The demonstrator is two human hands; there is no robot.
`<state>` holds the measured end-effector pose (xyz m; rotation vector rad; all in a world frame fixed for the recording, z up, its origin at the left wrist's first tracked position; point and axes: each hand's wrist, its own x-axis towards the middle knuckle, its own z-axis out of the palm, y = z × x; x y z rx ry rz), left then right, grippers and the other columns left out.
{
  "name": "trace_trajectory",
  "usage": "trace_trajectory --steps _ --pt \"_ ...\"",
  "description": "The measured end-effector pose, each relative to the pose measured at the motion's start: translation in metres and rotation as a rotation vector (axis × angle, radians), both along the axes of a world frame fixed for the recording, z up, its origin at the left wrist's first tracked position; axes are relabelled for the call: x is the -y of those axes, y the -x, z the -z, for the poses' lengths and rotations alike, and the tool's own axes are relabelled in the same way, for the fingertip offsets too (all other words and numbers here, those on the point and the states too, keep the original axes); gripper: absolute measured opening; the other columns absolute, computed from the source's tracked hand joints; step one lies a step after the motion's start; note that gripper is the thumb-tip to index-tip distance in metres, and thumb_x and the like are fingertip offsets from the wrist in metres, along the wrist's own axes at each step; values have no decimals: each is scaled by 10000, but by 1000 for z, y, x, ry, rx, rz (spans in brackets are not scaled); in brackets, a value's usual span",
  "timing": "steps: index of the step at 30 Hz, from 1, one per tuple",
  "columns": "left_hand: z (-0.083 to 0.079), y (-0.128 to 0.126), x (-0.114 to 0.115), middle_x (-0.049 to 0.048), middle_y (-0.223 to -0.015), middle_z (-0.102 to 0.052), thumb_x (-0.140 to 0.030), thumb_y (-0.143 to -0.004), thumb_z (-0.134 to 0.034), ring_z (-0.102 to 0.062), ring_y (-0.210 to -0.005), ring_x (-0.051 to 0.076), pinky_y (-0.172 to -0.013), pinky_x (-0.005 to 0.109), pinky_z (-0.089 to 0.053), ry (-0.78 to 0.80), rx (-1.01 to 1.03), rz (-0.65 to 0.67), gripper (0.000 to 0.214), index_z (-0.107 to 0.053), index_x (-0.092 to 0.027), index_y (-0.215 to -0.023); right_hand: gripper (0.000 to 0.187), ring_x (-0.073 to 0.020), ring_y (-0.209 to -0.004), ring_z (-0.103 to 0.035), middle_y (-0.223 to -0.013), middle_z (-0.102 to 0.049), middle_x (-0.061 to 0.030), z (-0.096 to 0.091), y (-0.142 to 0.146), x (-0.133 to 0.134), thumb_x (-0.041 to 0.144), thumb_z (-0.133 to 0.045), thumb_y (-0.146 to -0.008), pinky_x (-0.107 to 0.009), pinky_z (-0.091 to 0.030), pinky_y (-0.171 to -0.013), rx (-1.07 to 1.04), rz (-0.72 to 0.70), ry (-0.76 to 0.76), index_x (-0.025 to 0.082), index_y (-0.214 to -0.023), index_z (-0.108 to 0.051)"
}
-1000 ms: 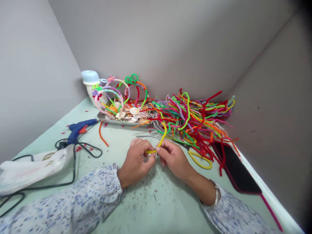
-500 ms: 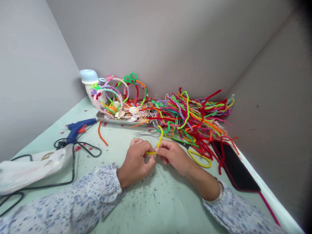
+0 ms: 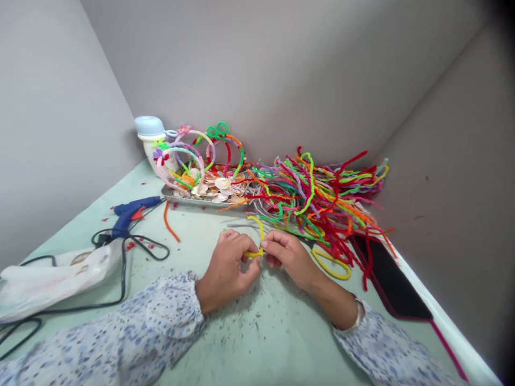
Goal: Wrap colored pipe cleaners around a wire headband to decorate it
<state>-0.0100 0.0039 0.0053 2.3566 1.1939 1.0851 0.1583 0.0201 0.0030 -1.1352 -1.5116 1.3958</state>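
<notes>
Both of my hands meet over the pale green table and pinch one yellow pipe cleaner point(image 3: 256, 236). My left hand point(image 3: 229, 265) grips its lower part with curled fingers. My right hand point(image 3: 287, 256) pinches it just to the right, and the free end curls up and back to the left above my fingers. A big heap of coloured pipe cleaners point(image 3: 317, 198) lies just beyond my right hand. A yellow loop point(image 3: 332, 264) rests on the table to the right of that hand.
A metal tray point(image 3: 189, 199) holds shells and several pipe-cleaner hoops point(image 3: 193, 153). A white jar with a blue lid point(image 3: 149, 139) stands in the corner. A blue glue gun point(image 3: 131, 210) with black cord, a white bag point(image 3: 52, 276), an orange strand point(image 3: 169, 221) and a dark phone point(image 3: 388, 273) lie around.
The yellow pipe cleaner's free end, which stood up to the right, has been bent over to the left and lower. Both hands stayed in place, pinching it.
</notes>
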Motion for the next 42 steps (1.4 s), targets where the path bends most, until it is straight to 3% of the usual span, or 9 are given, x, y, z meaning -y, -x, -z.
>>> trace_trajectory --steps 11,17,24,37,42 --pt "2 1 2 -14 -651 -488 -157 -787 -503 -465 -678 167 -774 367 -363 -9 -34 46 71 -486 -197 -731 233 -78 -442 -360 -477 -445 67 -2 3 1 331 -571 -801 -213 -256 -440 28 -10 71 176 -635 -519" --pt "1 0 3 -9 -667 -515 -196 -818 -522 -473 -678 169 -804 374 -358 -39 -41 38 43 -528 -199 -776 207 -81 -453 -393 -502 -456 66 -2 1 -1 318 -562 -794 -214 -283 -457 -9 -32 95 172 -650 -535" --pt "1 0 3 -1 -752 -576 -173 -823 -544 -505 -725 169 -837 381 -349 -69 3 30 137 -574 -213 -950 166 -80 -431 -388 -498 -449 65 -1 1 -2 286 -547 -773 -214 -262 -438 -50 -2 124 174 -650 -538" --pt "-1 1 2 4 -708 -566 -184 -874 -513 -499 -738 174 -837 377 -346 -94 -74 52 128 -632 -214 -911 197 -76 -444 -372 -517 -432 68 -2 0 -1 316 -558 -783 -218 -253 -443 -98 -4 104 176 -646 -535" --pt "-1 0 2 16 -763 -610 -200 -883 -527 -535 -786 178 -859 390 -344 -90 -49 18 111 -634 -211 -913 187 -66 -442 -388 -590 -468 72 2 1 -1 377 -565 -818 -205 -262 -442 -184 75 86 193 -855 -565"
